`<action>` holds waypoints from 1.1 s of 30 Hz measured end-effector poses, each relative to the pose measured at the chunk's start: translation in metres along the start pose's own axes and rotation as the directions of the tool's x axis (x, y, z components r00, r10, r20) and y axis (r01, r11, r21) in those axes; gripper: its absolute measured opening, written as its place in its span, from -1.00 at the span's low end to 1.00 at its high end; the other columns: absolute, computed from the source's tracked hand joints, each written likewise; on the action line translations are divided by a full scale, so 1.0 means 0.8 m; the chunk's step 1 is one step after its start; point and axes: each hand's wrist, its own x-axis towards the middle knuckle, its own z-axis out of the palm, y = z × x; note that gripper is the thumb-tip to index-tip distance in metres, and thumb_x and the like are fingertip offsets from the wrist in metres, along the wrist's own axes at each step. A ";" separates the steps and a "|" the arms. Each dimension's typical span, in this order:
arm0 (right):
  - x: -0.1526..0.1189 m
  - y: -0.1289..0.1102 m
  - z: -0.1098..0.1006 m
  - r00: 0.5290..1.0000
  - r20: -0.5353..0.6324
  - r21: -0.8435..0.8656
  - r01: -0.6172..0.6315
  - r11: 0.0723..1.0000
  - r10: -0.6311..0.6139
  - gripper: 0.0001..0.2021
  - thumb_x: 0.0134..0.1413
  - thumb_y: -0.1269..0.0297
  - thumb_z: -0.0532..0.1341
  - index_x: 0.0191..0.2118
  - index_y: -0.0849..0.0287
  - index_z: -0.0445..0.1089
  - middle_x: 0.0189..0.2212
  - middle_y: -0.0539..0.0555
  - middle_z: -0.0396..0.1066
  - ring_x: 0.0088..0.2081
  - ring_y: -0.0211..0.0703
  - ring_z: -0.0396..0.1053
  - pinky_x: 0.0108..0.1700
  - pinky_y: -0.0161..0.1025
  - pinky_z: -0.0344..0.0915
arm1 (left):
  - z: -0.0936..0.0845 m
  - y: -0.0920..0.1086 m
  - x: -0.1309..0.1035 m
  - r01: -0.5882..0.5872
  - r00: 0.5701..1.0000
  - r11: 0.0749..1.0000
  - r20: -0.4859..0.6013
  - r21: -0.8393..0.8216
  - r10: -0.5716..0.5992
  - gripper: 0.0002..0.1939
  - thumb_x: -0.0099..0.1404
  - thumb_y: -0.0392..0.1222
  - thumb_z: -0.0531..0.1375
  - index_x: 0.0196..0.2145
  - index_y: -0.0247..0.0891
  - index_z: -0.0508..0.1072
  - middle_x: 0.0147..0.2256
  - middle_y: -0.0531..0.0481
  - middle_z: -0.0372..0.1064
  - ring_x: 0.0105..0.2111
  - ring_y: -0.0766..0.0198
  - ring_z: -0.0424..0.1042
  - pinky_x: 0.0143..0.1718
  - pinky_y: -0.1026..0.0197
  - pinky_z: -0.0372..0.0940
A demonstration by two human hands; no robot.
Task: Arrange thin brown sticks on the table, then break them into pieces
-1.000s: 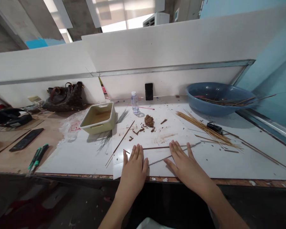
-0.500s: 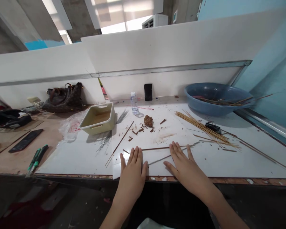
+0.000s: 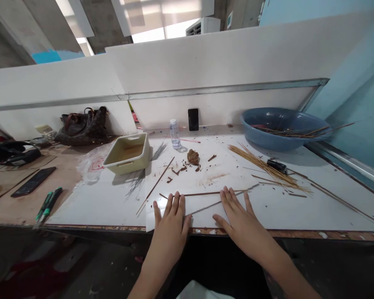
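Observation:
My left hand [image 3: 171, 224] lies flat, fingers stretched, its fingertips on the left part of a thin brown coated stick [image 3: 202, 194]. On the right part of that stick rest the fingertips of my right hand [image 3: 238, 216], also spread and flat. A grey metal strip [image 3: 205, 207] slants across the white board beneath both hands, nearer to me than the stick. Beyond my fingers sits a lump of brown clay [image 3: 193, 157] with crumbs around it. Another brown coated stick [image 3: 160, 177] lies to the left of my left hand.
A yellowish tub [image 3: 127, 164] of murky water, a water bottle [image 3: 175, 135] and a phone [image 3: 193, 119] stand behind. Thin bamboo sticks [image 3: 262, 163], a black object [image 3: 276, 166] and a blue basin [image 3: 283, 141] are at right. Green-handled pliers [image 3: 48, 205] lie far left.
Both hands have shifted very slightly on the stick, staying flat, with the stick a little nearer to me at its middle. Nothing else has visibly moved apart from a slight camera shift.

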 end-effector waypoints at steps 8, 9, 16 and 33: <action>0.047 0.009 -0.027 0.994 0.099 0.016 -0.040 0.999 0.039 -0.19 0.55 -0.21 -0.19 0.61 0.30 -0.21 0.59 0.27 -0.17 0.61 0.10 -0.28 0.56 0.38 -0.45 | -0.014 0.012 0.043 0.054 0.997 0.998 0.046 0.023 -0.055 -0.38 0.64 -0.09 -0.05 0.54 -0.31 0.13 0.53 -0.24 0.03 0.55 -0.18 -0.02 0.50 -0.51 -0.17; 0.038 0.009 -0.024 0.995 0.089 0.026 -0.040 0.999 0.037 -0.18 0.55 -0.22 -0.18 0.61 0.27 -0.22 0.59 0.25 -0.17 0.61 0.10 -0.28 0.56 0.38 -0.42 | -0.010 0.011 0.032 0.046 0.998 0.999 0.035 0.026 -0.047 -0.38 0.64 -0.08 -0.04 0.55 -0.28 0.12 0.54 -0.22 0.01 0.55 -0.20 -0.05 0.49 -0.51 -0.14; 0.012 0.010 -0.014 0.997 0.078 0.040 -0.032 0.999 0.028 -0.16 0.53 -0.26 -0.17 0.62 0.26 -0.22 0.59 0.24 -0.16 0.61 0.13 -0.24 0.56 0.40 -0.44 | -0.003 0.004 0.013 -0.009 1.000 1.000 0.017 0.022 0.009 -0.40 0.67 -0.03 -0.09 0.56 -0.20 0.10 0.54 -0.19 0.02 0.55 -0.24 -0.07 0.47 -0.58 -0.15; 0.024 0.013 -0.026 0.996 0.092 0.054 -0.020 0.998 0.015 -0.22 0.54 -0.21 -0.11 0.60 0.21 -0.07 0.56 0.27 -0.03 0.58 0.17 -0.13 0.55 0.44 -0.40 | -0.013 0.056 0.077 -0.111 0.992 0.992 0.051 -0.055 0.114 -0.39 0.68 0.00 -0.08 0.51 -0.39 0.19 0.49 -0.26 0.13 0.53 -0.06 0.06 0.54 -0.35 -0.10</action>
